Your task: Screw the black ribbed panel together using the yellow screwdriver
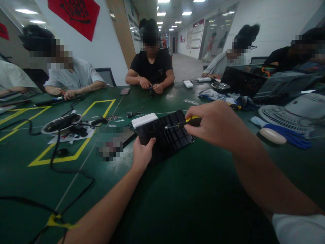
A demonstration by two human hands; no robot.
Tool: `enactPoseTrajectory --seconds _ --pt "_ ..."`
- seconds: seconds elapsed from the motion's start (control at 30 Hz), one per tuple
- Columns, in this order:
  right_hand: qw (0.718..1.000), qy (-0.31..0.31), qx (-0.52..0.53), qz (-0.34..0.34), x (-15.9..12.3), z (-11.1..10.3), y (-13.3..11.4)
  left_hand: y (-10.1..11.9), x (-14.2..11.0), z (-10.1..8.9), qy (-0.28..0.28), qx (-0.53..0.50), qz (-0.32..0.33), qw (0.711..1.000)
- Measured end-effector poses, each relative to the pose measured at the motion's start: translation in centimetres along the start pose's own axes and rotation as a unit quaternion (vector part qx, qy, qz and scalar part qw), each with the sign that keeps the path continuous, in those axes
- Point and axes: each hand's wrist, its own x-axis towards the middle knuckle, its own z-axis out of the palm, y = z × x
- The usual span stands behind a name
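My left hand (144,151) grips the lower left edge of a glossy black flat panel (175,144), thumb on top. Faint squares, possibly reflections, show on its surface, and it is tilted over the green table. My right hand (212,122) is closed around the black and yellow handle of a screwdriver (194,121). Its metal shaft points left across the panel, with a small shiny round piece at the tip. Whether the tip touches the panel, I cannot tell. Along the panel's upper left edge lies a white block (144,119).
At left, a white dish (47,128) holds black parts, with black cables (53,159) around it. A white fan (284,117), blue glove (296,138) and computer mouse (273,135) lie at right. Farther back are a metal bowl (220,86) and several seated people.
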Motion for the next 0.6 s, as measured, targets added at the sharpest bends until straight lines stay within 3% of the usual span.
enactPoseTrajectory --seconds 0.2,0.6 --pt "0.999 0.0 0.033 -0.013 -0.3 -0.6 0.3 0.1 0.1 0.0 -0.003 -0.007 -0.006 1.0" --pt "0.992 0.004 0.026 -0.125 -0.3 -0.6 1.3 0.2 0.1 -0.1 -0.001 0.008 0.003 1.0"
